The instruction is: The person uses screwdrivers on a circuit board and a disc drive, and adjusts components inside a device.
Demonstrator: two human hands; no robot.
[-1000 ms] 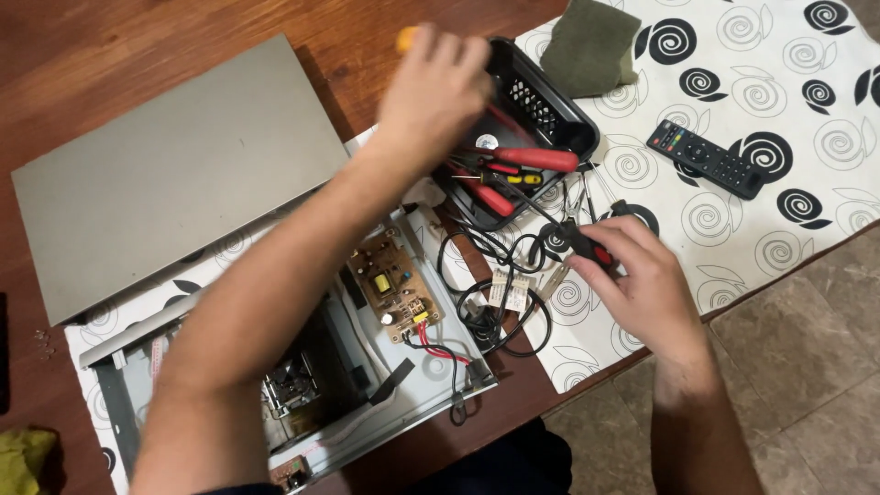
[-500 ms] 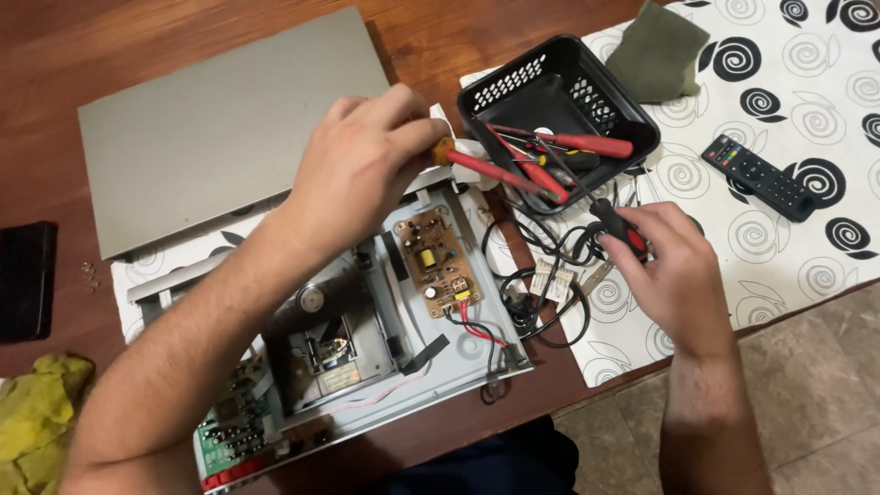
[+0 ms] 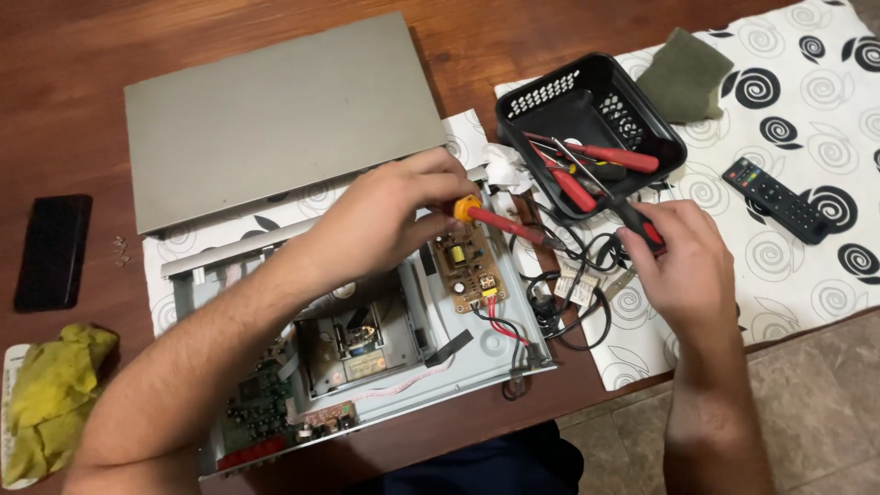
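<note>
Two hands busy: left hand (image 3: 390,215) pinches a light, stiff red-and-yellow screwdriver (image 3: 500,225) by its grippy handle, right hand (image 3: 683,261) clamped round a red-handled tool (image 3: 632,217) near the black basket (image 3: 550,92).

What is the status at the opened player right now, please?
Left hand grips red screwdriver over small circuit board. Right hand holds red-handled tool beside black basket. Tangled cables between.
</note>
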